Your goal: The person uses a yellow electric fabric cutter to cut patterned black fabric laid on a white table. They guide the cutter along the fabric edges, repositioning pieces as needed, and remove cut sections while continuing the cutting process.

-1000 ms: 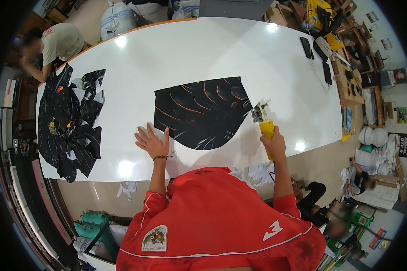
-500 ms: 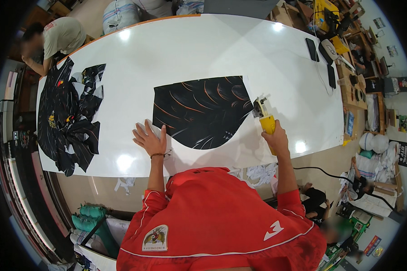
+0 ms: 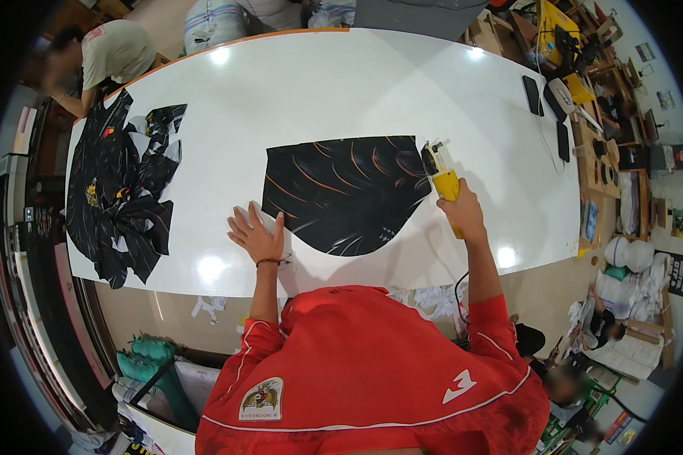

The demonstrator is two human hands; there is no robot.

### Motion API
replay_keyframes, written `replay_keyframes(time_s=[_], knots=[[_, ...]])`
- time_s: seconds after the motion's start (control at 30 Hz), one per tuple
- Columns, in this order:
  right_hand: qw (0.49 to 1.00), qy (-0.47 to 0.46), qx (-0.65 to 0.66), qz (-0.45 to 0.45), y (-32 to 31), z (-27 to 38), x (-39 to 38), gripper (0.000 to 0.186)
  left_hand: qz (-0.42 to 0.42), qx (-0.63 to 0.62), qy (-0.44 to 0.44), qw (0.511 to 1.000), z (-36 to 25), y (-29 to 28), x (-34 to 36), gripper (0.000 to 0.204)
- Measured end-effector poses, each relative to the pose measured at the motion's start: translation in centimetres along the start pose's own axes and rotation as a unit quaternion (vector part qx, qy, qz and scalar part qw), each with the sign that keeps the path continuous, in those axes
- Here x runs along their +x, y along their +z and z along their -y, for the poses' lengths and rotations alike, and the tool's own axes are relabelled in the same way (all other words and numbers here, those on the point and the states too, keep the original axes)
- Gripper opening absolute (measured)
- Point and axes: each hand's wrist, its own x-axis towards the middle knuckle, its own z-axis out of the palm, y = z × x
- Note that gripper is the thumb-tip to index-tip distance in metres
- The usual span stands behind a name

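A black fabric panel (image 3: 341, 189) with orange and grey streaks lies flat on the white table, its near edge curving outward. White material (image 3: 372, 273) borders that curve. My left hand (image 3: 258, 236) rests flat with fingers spread at the panel's near left corner, a dark band round the wrist. Wrapped round the yellow body of a handheld electric fabric cutter (image 3: 446, 186) is my right hand (image 3: 464, 208). The cutter's head stands at the panel's right edge, near the far right corner; its blade is too small to make out.
Crumpled black printed fabric pieces (image 3: 125, 189) lie at the table's left end. A phone (image 3: 533, 95) and a white cable are at the far right. A black power cord (image 3: 457, 296) hangs below my right forearm. Someone (image 3: 114, 57) leans at the far left corner.
My right hand and the cutter have moved away from me along the panel's right edge. The left hand stays put on the table. The power cord hangs closer to my right arm.
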Motion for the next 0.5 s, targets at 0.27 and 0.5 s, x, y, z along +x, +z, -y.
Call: replay_keyframes(time_s=[0.27, 0.5], knots=[[0.999, 0.022, -0.035, 0.005, -0.2, 3.0, 3.4, 0.064, 0.001, -0.002, -0.004, 1.000, 0.0, 0.1, 0.0, 0.091], [0.999, 0.019, -0.032, -0.007, -0.1, 3.7, 4.7, 0.066, -0.003, -0.006, -0.004, 1.000, 0.0, -0.1, -0.3, 0.090]])
